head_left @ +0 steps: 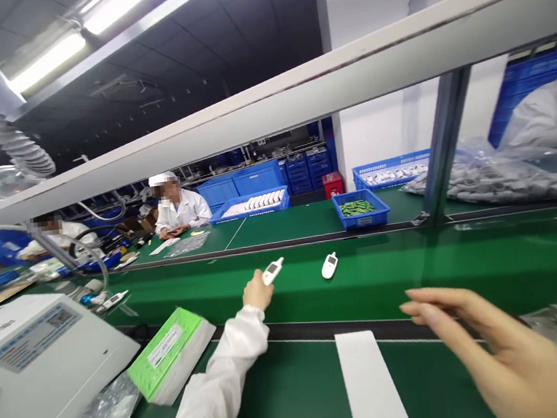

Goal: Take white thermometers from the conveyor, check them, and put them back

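Note:
Stretched out over the green conveyor belt [368,292], my left hand [258,292] grips a white handheld device [272,271] with a small dark screen and a narrow tip pointing away to the right. A similar white device [330,266] lies on the belt to the right of it, touched by neither hand. My right hand [494,339] is raised at the lower right, nearer the camera. Its thumb and fingers are extended with a gap between them, and nothing shows in them. Below the belt, a white strip [371,383] lies on the green worktop between my arms.
A green-topped box [168,349] and a white machine [41,377] stand at left. Beyond the belt are a blue bin of green parts [363,218], a blue tray [252,205] and bagged grey parts [501,177]. A metal post [445,143] supports the overhead shelf. Co-workers sit opposite.

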`<state>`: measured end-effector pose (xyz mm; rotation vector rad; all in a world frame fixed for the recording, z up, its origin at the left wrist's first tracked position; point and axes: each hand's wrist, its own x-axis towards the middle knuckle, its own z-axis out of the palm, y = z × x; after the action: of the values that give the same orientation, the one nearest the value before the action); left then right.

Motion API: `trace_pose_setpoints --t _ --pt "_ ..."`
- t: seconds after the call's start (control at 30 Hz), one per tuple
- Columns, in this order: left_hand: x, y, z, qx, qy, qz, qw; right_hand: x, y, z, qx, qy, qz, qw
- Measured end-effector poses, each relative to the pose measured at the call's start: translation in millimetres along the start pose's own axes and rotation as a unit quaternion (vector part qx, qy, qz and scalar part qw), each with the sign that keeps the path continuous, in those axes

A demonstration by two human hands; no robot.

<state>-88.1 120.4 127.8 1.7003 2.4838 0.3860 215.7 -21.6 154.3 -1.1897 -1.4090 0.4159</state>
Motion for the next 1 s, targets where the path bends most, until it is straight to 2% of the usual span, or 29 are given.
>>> trace_pose_setpoints --t 0.1,0.17,0.23,0.3,0.47,0.6,0.67,0.7,0.77,0.8,0.83,0.9,1.0 --pt "-51 43 3.2 -0.01 0.019 0.114 0.993 -5 -9 18 0.016 -0.07 0.028 0.997" --pt "-90 69 3.0 -0.022 0.032 0.174 0.984 -6 -9 28 0.036 -0.094 0.048 0.994" --pt "-122 86 2.4 -0.035 0.04 0.213 0.976 -5 -9 35 0.046 -0.099 0.065 0.992" --pt "-144 96 3.5 -0.058 0.063 0.25 0.964 -4 -8 39 0.037 -0.078 0.084 0.993" --pt "-162 99 14.2 -0.142 0.171 0.324 0.919 -4 -9 39 -0.02 -0.004 0.084 0.996" --pt "-165 96 19.5 -0.182 0.184 0.321 0.911 -4 -10 36 0.017 -0.011 0.075 0.997" --pt "-168 96 17.7 -0.221 0.148 0.305 0.914 -2 -9 34 0.038 -0.038 0.071 0.996" --pt "-169 96 15.6 -0.25 0.11 0.291 0.917 -1 -8 33 0.043 -0.051 0.067 0.996" --pt "-170 97 9.8 -0.329 0.003 0.251 0.91 1 -6 33 0.042 -0.076 0.055 0.995" --pt "-170 98 6.6 -0.377 -0.058 0.229 0.896 1 -5 33 0.037 -0.089 0.047 0.994" --pt "-169 99 3.7 -0.423 -0.119 0.21 0.873 2 -4 32 0.029 -0.103 0.034 0.994" --pt "-166 100 -1.2 -0.509 -0.223 0.186 0.81 2 -2 31 -0.004 -0.118 -0.007 0.993" --pt "-161 102 -6.6 -0.587 -0.339 0.16 0.717 6 2 24 -0.08 -0.077 -0.085 0.99"
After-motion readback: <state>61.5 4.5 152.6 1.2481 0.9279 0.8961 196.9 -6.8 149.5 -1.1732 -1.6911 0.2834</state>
